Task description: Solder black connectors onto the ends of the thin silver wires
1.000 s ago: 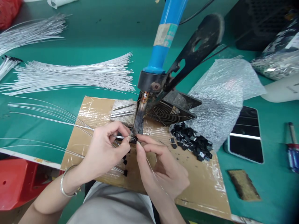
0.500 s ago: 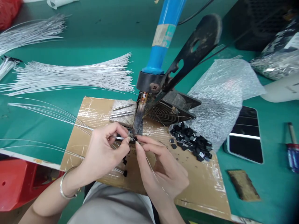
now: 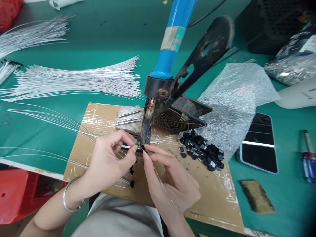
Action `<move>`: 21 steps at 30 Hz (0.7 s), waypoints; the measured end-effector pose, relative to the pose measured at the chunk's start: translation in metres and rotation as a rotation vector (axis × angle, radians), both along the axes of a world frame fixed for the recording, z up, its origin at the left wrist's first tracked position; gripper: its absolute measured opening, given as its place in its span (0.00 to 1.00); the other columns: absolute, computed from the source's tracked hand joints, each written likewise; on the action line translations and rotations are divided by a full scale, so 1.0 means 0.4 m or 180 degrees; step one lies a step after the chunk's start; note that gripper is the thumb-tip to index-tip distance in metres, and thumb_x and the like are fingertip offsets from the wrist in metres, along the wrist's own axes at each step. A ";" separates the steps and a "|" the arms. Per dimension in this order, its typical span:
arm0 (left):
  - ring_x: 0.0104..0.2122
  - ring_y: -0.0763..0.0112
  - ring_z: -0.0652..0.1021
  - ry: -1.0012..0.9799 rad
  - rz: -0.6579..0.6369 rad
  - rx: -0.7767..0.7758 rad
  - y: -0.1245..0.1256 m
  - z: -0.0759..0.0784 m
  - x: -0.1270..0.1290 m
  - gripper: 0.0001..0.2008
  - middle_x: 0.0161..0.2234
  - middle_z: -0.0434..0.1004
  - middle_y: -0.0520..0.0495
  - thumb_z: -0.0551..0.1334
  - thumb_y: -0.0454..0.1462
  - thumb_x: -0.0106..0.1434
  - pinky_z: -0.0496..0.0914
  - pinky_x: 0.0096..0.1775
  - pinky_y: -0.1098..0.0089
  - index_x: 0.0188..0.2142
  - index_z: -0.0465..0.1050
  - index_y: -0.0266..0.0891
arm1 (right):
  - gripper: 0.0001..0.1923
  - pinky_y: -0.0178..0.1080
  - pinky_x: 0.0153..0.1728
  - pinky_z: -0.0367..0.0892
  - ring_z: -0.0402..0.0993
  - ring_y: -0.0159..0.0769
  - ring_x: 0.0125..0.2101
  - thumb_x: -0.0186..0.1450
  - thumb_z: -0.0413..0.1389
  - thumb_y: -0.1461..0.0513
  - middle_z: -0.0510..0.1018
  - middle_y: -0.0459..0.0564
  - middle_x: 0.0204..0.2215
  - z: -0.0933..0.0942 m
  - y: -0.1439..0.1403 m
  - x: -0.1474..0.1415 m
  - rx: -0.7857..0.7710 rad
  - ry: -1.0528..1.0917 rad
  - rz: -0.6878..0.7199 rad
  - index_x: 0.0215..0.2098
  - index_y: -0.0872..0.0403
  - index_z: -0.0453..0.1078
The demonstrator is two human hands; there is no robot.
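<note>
The thin silver wire (image 3: pixel 124 145) is held at the middle of the brown cardboard sheet (image 3: pixel 98 121), under the dark tip of the blue-handled soldering iron (image 3: pixel 172 42). Its end, where the two hands meet, is too small to see clearly; a tiny black piece seems to be there, but it is hard to tell. The wire is straight, shiny and very fine, and it runs to the left across the board.

The left hand (image 3: pixel 108 161) has its thumb and forefinger closed on the wire, and a silver bracelet (image 3: pixel 66 199) is on the wrist. The right hand (image 3: pixel 170 179) has its fingertips pinched together just beside those of the left, at the wire's end; what they hold is mostly hidden.

At the far left a fan of many white-silver wires (image 3: pixel 74 80) lies on the green table (image 3: pixel 98 33). To the right of the iron's black metal stand (image 3: pixel 187 112) there is a heap of small black plastic parts (image 3: pixel 201 149), then a sheet of clear bubble wrap (image 3: pixel 234 98) and a dark smartphone (image 3: pixel 259 143).
</note>
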State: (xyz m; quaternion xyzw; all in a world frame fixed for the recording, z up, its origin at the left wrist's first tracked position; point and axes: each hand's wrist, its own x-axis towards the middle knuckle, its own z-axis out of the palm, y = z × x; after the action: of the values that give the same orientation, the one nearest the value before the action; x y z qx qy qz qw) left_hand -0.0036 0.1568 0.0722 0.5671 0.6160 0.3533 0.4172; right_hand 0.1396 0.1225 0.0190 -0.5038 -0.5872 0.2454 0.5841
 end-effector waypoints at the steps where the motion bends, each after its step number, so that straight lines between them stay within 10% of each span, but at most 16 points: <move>1: 0.25 0.74 0.72 0.0003 -0.0004 0.0005 0.000 -0.001 -0.001 0.04 0.31 0.80 0.48 0.64 0.32 0.59 0.60 0.24 0.73 0.27 0.72 0.39 | 0.12 0.38 0.43 0.81 0.86 0.37 0.39 0.63 0.64 0.74 0.87 0.51 0.41 0.000 0.000 0.000 0.0007 0.0003 0.0005 0.40 0.53 0.75; 21: 0.25 0.75 0.72 -0.0033 -0.0001 0.0088 0.003 -0.002 0.002 0.05 0.29 0.80 0.50 0.63 0.31 0.59 0.63 0.26 0.75 0.27 0.72 0.39 | 0.08 0.38 0.38 0.84 0.87 0.37 0.34 0.66 0.65 0.69 0.88 0.49 0.39 0.012 0.003 -0.003 0.0080 -0.0464 -0.0203 0.39 0.50 0.77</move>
State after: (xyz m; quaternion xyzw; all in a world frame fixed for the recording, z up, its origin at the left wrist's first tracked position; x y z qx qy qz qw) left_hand -0.0028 0.1581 0.0715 0.5711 0.6088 0.3647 0.4126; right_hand 0.1384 0.1237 0.0240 -0.5315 -0.6148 0.1820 0.5535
